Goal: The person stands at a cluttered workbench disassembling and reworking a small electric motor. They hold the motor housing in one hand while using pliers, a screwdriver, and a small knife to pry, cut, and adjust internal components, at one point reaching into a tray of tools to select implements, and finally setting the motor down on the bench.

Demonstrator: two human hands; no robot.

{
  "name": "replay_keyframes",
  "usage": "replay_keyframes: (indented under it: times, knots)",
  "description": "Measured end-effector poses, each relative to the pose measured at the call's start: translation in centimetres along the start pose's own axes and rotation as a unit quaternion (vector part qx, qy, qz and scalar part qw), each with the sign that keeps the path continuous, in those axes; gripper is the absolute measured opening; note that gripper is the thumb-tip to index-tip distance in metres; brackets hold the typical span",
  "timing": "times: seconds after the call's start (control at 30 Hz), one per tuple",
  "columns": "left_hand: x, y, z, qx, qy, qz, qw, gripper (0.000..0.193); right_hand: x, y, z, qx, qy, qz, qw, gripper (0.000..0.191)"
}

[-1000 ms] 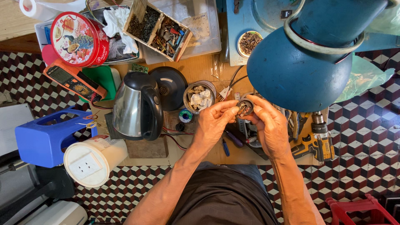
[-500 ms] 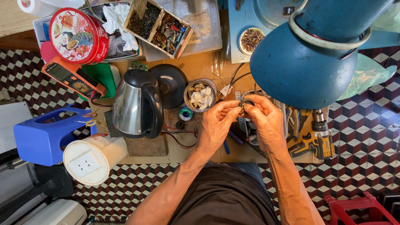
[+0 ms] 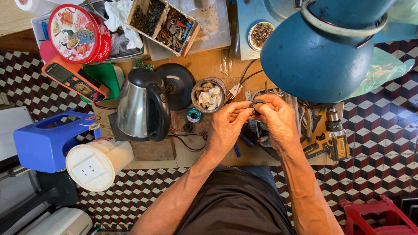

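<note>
A repair workshop: cluttered bench with multimeter (image 3: 75,81), cordless drill (image 3: 332,140), parts box (image 3: 164,24).

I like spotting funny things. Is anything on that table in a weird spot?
The steel kettle lies tipped over beside its round black base, not standing on it. Both hands pinch a small dark ring.

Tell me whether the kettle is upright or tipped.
Upright: the kettle stands on its base on the bench, its black lid and handle facing the camera.

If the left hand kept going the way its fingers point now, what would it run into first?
The left hand points up and to the right, straight at the small dark ring-shaped part pinched between both hands; just past it are the right hand's fingers. Depth is hard to judge.
</note>
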State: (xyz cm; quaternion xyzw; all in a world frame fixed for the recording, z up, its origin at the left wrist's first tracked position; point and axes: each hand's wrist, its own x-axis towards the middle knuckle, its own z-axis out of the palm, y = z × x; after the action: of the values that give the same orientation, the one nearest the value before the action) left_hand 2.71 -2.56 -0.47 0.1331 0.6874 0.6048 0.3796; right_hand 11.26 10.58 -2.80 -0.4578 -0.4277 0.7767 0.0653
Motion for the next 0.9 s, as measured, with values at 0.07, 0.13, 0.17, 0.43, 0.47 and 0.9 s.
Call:
replay_keyframes:
  times: [0.07, 0.13, 0.17, 0.43, 0.47, 0.9]
  knots:
    - [0.0, 0.2, 0.1, -0.006, -0.003, 0.005, 1.0, 0.023, 0.1, 0.1, -0.1, -0.003, -0.002, 0.001, 1.0, 0.021]
    - [0.0, 0.4, 0.2, -0.013, -0.007, 0.008, 1.0, 0.022, 0.1, 0.2, -0.1, 0.002, -0.005, -0.006, 1.0, 0.022]
    - [-0.2, 0.5, 0.3, 0.001, 0.0, 0.004, 1.0, 0.022, 0.1, 0.3, -0.1, 0.001, -0.002, -0.004, 1.0, 0.022]
    - [-0.3, 1.7, 0.5, 0.054, 0.001, 0.005, 0.999, 0.021, -0.2, -0.1, 0.0, -0.02, 0.016, -0.022, 0.999, 0.022]
    - [-0.2, 1.7, 0.5, 0.059, 0.003, 0.006, 0.998, 0.021, -0.3, -0.2, 0.1, -0.02, 0.016, -0.025, 0.999, 0.022]
    - [0.0, -0.2, 0.1, -0.005, 0.0, -0.043, 0.999, 0.025, -1.9, -1.2, 0.0, 0.015, -0.018, -0.023, 0.999, 0.026]
